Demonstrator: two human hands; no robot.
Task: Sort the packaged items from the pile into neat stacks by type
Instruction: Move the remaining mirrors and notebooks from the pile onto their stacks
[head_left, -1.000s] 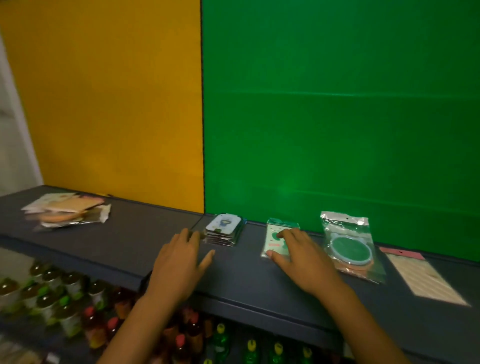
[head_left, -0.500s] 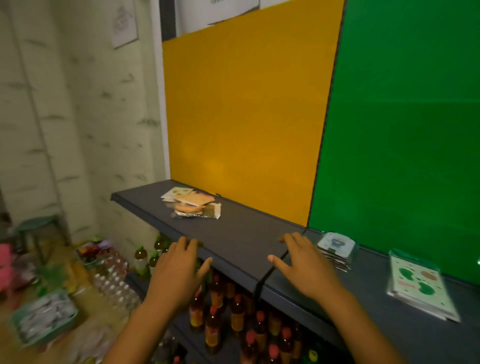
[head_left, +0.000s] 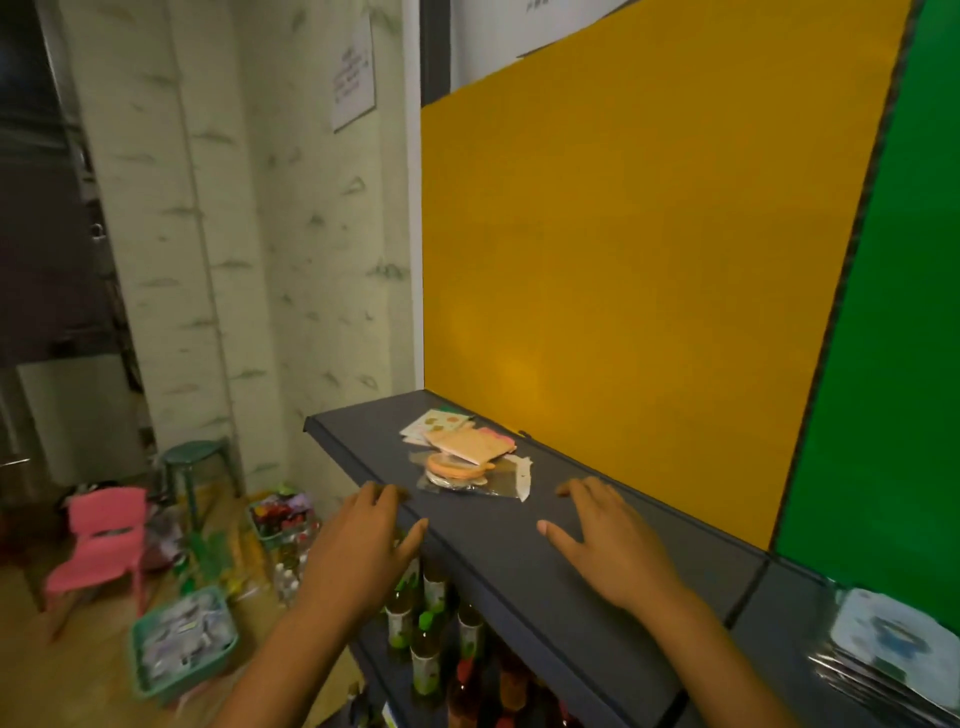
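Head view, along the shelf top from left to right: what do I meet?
Left hand at the front edge → pile of mixed packets → right hand flat over the shelf → stack of clear-wrapped packets at the far right.

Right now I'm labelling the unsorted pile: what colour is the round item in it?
Orange, seen in the head view.
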